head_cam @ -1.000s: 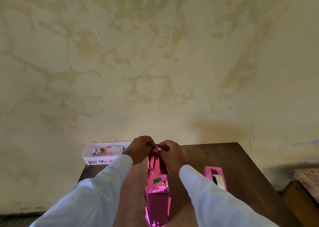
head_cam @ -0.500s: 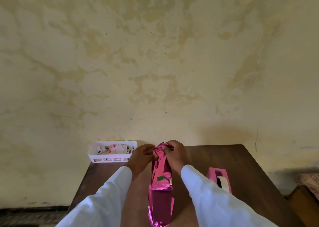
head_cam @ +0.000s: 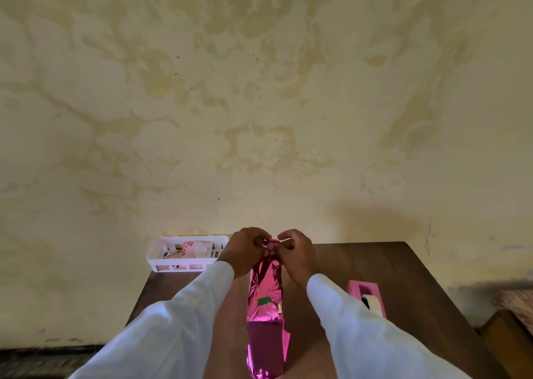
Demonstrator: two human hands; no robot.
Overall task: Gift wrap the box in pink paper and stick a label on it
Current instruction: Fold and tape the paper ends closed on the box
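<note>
A long narrow box wrapped in shiny pink paper [head_cam: 266, 329] lies lengthwise on the brown table [head_cam: 403, 286], running away from me. A small green patch shows on its top. At the far end the loose paper is gathered into a bunch. My left hand [head_cam: 245, 250] and my right hand [head_cam: 294, 251] meet there, and both pinch the bunched paper end between fingers and thumbs. Both arms wear white sleeves that flank the box.
A pink tape dispenser [head_cam: 367, 296] with a white roll stands to the right of the box. A white slotted basket [head_cam: 186, 253] holding patterned cards sits at the table's far left corner against the stained wall. Low furniture shows at the far right.
The view tilted slightly down. Both hands stayed at the far end of the box and kept working the paper end, which now looks more tightly gathered between the fingers.
</note>
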